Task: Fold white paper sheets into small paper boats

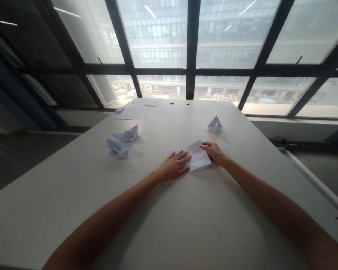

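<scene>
A partly folded sheet of white paper (198, 158) lies on the white table in front of me, creased and lifted a little on its right side. My left hand (174, 165) rests flat on the paper's left part, fingers spread and pressing it to the table. At the right edge, my right hand (213, 153) pinches the paper between thumb and fingers. Two folded paper boats, one (126, 134) behind the other (117, 149), stand to the left of my hands. Another paper boat (215, 124) sits beyond my right hand.
Flat white sheets (131, 111) lie at the table's far left, beside a small whitish item (119, 110) I cannot make out. The white table (169, 217) reaches toward large dark-framed windows. A blue curtain (19, 86) hangs at left. Dark cables (283, 142) lie beyond the right edge.
</scene>
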The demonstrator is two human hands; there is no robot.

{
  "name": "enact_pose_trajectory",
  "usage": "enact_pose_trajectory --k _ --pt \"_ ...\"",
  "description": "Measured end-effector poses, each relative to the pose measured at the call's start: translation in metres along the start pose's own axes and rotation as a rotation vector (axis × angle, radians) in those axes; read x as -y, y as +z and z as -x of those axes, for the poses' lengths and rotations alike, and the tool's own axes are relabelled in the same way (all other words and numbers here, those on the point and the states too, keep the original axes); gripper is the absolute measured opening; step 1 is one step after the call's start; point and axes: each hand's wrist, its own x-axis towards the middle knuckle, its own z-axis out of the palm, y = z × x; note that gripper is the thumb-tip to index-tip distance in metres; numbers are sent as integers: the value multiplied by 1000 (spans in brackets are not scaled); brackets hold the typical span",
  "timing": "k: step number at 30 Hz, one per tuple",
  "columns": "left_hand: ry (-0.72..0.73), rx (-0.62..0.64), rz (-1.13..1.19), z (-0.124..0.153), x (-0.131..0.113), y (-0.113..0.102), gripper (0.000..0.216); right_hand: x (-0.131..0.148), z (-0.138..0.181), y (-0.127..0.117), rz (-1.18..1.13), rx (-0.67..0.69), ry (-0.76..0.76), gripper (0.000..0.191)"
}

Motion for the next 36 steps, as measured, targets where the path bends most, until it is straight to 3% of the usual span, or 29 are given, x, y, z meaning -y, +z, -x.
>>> enact_pose_trajectory --k 3,6,9,15,19,25,36 --pt "-1 -28 47 0 -1 -9 44 -5 0 0 138 55 -120 28" --pt "-91 -103 47 -2 -2 -9 35 -13 -2 3 318 38 -265 19" --pt "-183 -147 3 -4 1 0 39 -21 -5 6 428 -3 -333 18" --pt "-229 -29 -61 -6 11 18 62 -25 -5 13 591 -135 -381 21" --pt "-212 -19 -75 -5 11 17 69 -21 -3 17 642 -219 -364 23" --pt "-177 11 -62 -2 7 9 91 -19 -1 19 646 -227 -372 22" --pt "-176 15 -65 -1 6 8 93 -21 -1 22 668 -263 -368 23"
